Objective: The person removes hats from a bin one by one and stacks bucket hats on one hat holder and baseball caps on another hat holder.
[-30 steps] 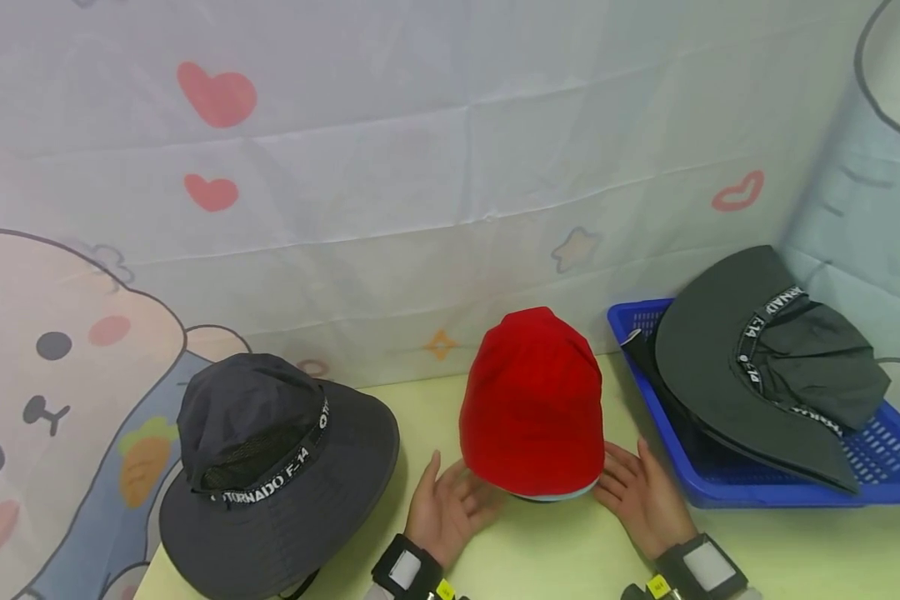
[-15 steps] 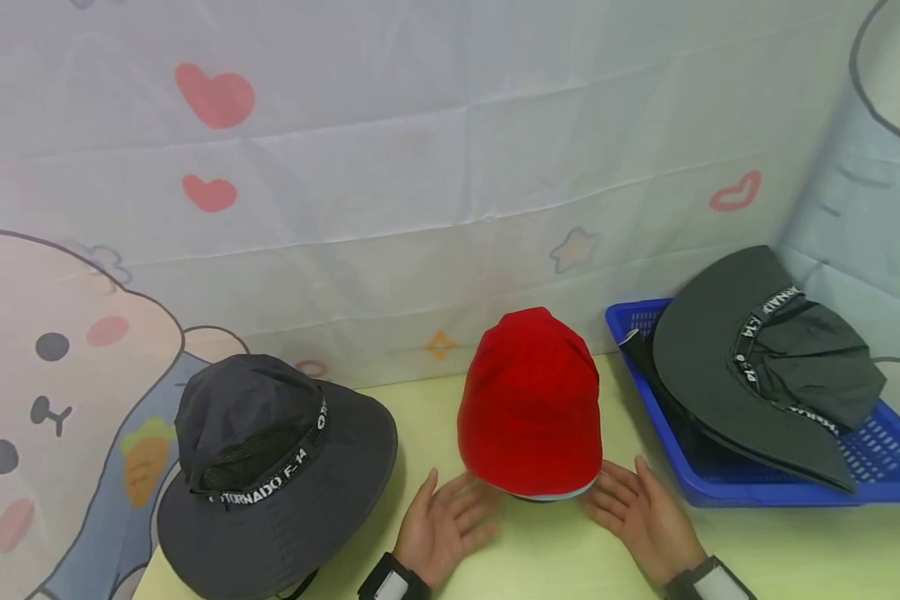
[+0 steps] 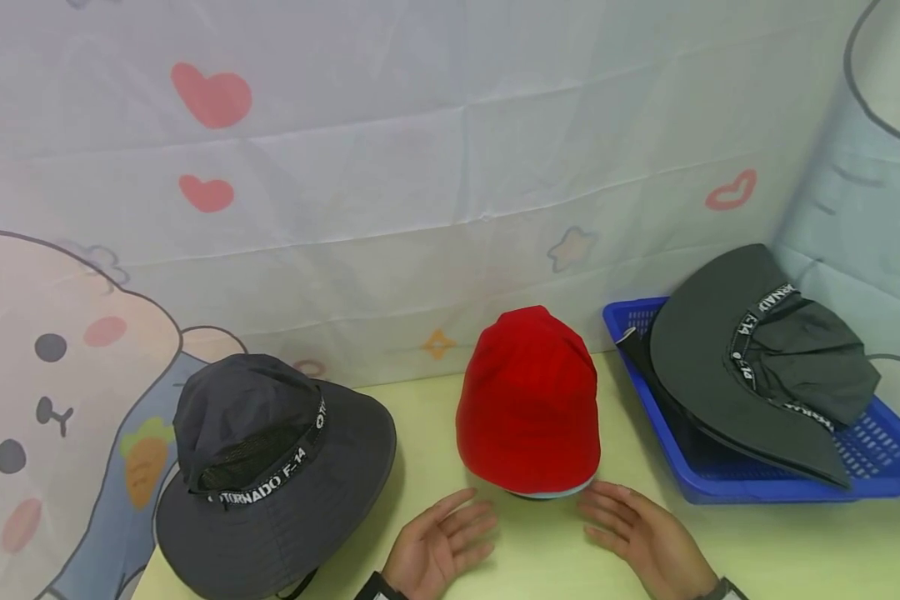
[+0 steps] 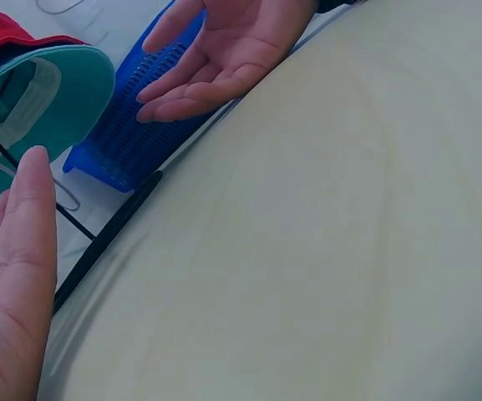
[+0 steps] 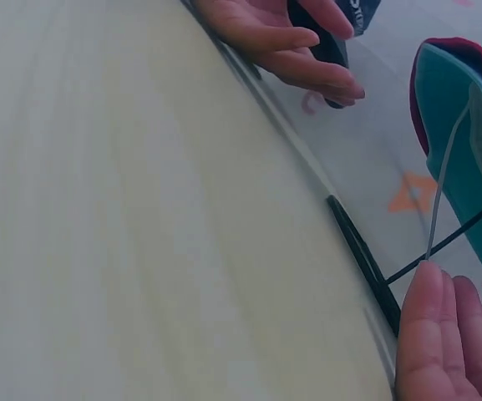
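The left hand [image 3: 435, 546] and the right hand [image 3: 637, 537] lie palm-up on the near edge of the pale green table [image 3: 795, 550], fingers loosely spread, holding nothing; between and just beyond them stands the red cap [image 3: 528, 404], seemingly untouched, though the fingertips come close; far left sits a dark grey bucket hat [image 3: 270, 467]; far right, a blue basket [image 3: 720, 483] carries another dark hat [image 3: 757, 358].

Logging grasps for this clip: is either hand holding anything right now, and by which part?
Nothing is held. The left hand and right hand lie open on either side of the red cap, fingers clear of it.
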Demonstrator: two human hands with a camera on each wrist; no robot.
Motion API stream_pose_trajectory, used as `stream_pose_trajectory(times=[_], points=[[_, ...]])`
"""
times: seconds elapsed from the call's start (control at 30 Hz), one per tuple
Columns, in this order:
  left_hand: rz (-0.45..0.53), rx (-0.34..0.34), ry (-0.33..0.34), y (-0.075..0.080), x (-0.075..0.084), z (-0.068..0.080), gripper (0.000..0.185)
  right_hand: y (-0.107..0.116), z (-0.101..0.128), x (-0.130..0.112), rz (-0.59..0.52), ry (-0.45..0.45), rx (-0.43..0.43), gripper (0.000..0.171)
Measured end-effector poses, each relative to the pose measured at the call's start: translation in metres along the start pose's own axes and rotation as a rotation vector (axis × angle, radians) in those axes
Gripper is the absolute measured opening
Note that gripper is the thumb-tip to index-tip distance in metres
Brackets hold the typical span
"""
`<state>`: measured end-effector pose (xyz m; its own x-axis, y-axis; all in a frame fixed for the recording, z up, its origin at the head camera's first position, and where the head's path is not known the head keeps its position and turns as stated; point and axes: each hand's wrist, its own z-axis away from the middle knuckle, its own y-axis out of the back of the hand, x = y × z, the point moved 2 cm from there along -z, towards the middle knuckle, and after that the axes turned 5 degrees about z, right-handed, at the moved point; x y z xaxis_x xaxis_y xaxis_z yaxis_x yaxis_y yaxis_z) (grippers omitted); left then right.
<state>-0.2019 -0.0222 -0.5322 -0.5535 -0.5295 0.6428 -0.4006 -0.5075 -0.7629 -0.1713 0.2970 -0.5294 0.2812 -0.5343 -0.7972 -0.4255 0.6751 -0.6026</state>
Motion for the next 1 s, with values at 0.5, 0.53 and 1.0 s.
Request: stream_pose_trajectory(times=[0.5,0.53,1.0], points=[[-0.074,-0.045,-0.031,-0.014,0.003,0.000,0.043,-0.019,0.022,-0.011,0.238,-0.074,0.159,0.035],[-0.089,-0.059,-0.042,-0.015,0.004,0.000,0.043,-0.020,0.023,-0.013,0.246,-0.081,0.155,0.035],[-0.141,-0.224,-0.076,-0.035,0.013,0.008,0.046,-0.033,0.051,-0.060,0.926,0.096,0.353,0.024]])
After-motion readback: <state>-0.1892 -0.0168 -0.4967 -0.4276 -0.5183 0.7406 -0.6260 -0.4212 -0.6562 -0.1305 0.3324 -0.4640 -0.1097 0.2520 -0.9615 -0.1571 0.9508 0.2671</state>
